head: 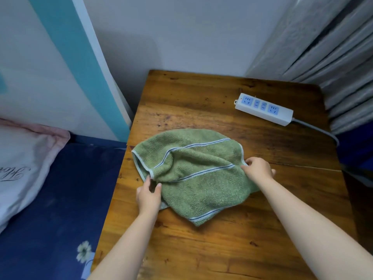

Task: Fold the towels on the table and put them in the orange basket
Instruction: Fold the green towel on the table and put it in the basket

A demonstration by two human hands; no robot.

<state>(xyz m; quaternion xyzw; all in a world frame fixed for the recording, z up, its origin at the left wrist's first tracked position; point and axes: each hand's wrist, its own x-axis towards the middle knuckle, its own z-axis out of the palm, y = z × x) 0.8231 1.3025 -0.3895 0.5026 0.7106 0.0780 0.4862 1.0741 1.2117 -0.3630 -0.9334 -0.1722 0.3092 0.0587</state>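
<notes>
Green towel (198, 176), rumpled, at centre of wooden bench (232, 249). Left hand (148, 196) pinching its 9 o'clock hem; right hand (258, 168) pinching its 3 o'clock corner. White power strip (264, 109) at 1 o'clock, no readable marking. Pillow (22, 168) at 9 o'clock, cursive script cut off, illegible.

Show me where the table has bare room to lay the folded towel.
Bare wood lies along the table's near edge below the towel, and at the far left corner behind it. The far right holds a power strip.
</notes>
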